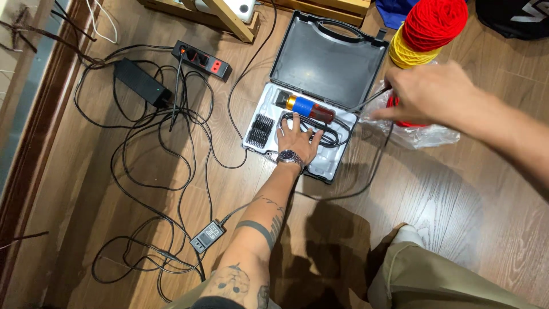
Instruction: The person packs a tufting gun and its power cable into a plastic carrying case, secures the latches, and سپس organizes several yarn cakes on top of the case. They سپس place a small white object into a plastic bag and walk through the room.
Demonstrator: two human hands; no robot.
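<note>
Head view: wooden floor [446, 189] strewn with black cables [166, 143] on the left. Left hand [297, 140] lies spread flat on the coiled cord [329, 134] in the open grey case [329, 63]. Right hand [432, 94], fingers loosely open, reaches to the plastic bag [417, 134] below yarn cones [426, 28], far right.

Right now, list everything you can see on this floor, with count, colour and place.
Tool case: one, grey, open, top centre.
Handheld tool: one, orange, blue and red, inside case.
Comb attachments: several, black, case's left side.
Coiled cord: one, black, in case.
Yarn cones: two, red over yellow, top right.
Plastic bag: one, clear, under right hand.
Power strip: one, black, upper left.
Adapters: two, black, left.
Left hand: flat on cord.
Right hand: above bag.
</note>
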